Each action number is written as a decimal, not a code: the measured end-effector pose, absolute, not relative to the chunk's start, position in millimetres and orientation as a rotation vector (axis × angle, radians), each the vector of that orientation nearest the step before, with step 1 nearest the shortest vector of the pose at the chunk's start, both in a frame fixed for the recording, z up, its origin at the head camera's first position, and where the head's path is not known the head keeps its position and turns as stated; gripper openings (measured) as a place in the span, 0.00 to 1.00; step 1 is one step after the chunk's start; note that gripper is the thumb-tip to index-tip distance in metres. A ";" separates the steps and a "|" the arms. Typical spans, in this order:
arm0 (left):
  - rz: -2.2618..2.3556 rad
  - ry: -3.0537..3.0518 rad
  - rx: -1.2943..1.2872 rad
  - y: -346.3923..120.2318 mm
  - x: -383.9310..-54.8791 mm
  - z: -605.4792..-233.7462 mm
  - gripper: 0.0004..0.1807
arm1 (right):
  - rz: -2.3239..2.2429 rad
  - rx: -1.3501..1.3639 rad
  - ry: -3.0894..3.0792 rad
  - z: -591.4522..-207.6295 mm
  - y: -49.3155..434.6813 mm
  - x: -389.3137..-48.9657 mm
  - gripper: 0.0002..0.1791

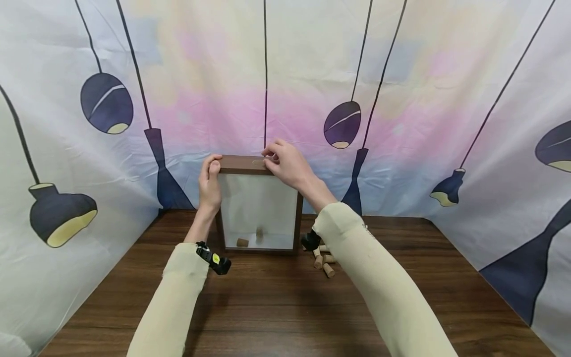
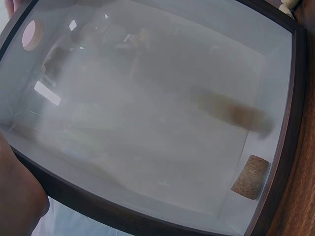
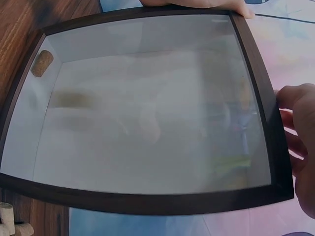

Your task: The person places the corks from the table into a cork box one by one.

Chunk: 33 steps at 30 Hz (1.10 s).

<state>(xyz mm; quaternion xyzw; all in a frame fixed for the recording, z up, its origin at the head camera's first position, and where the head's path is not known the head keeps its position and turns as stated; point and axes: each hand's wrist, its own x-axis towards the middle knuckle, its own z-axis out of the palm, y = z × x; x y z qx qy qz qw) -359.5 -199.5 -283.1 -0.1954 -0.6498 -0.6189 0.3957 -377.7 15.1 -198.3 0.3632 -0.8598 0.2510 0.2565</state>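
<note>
A shadow box (image 1: pixel 243 164) with a dark wood frame and clear front stands upright on the table. My left hand (image 1: pixel 209 183) grips its top left corner, thumb at the front. Over the box's top edge is my right hand (image 1: pixel 289 166), fingers loosely bent near the slot, with nothing visible between them. One cork (image 2: pixel 251 177) lies on the box's inner floor. Another cork (image 1: pixel 259 233), blurred in both wrist views, is dropping inside, close to the floor. A round hole (image 2: pixel 32 35) shows in the top inner wall in the left wrist view.
Several loose corks (image 1: pixel 327 267) lie on the wooden table (image 1: pixel 267 307) just right of the box, partly hidden by my right sleeve. A cloth backdrop (image 1: pixel 200 89) printed with hanging lamps encloses the table behind and at both sides.
</note>
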 end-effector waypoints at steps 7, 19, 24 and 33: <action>-1.571 -1.661 -0.493 -199.8 -359.8 -283.2 0.23 | 0.726 1.009 -2.242 -208.7 28.6 -370.6 0.08; -1.580 -1.642 -0.473 -199.1 -360.1 -282.5 0.23 | 0.784 1.043 -1.963 -232.1 48.1 -360.0 0.06; -1.576 -1.634 -0.487 -199.4 -359.8 -282.0 0.23 | 0.799 1.034 -1.905 -239.9 58.9 -357.2 0.05; -1.584 -1.648 -0.474 -199.6 -359.6 -283.8 0.23 | 0.874 0.985 -1.980 -259.8 81.4 -348.9 0.06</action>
